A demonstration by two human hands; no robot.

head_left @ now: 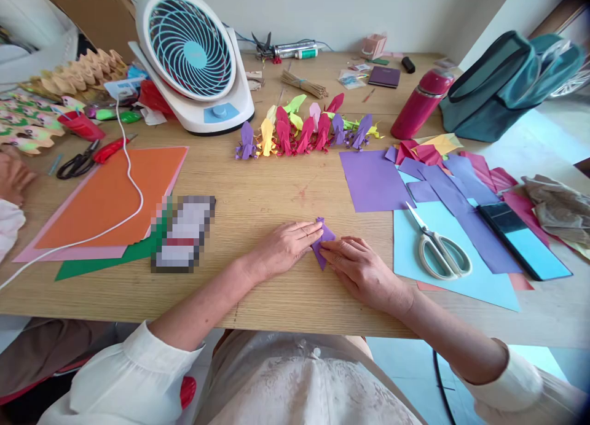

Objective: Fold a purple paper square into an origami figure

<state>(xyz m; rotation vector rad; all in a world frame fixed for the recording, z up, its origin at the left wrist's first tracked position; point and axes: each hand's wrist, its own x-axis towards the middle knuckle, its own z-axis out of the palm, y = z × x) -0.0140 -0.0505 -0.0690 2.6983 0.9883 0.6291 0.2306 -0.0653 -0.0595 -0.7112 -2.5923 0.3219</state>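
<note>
A small folded purple paper [327, 234] lies on the table in front of me, between my two hands. My left hand [289, 244] presses its upper left part with the fingers held together. From the lower right, my right hand [362, 268] grips the paper's edge with bent fingers; part of the paper is hidden beneath them. Farther back stands a row of folded paper figures, among them a purple one [247, 139], a yellow one [267, 136] and a red one [283, 135]. White-handled scissors [437, 250] rest on light blue paper [403, 253] to the right.
Purple sheets [375, 179] and a phone [520, 237] lie at right, near a red bottle [421, 102] and teal bag [491, 93]. At left are orange paper [101, 198], a blurred phone [184, 234], a white cable [138, 191] and a fan [191, 56]. Another person's hand [13, 173] shows at far left.
</note>
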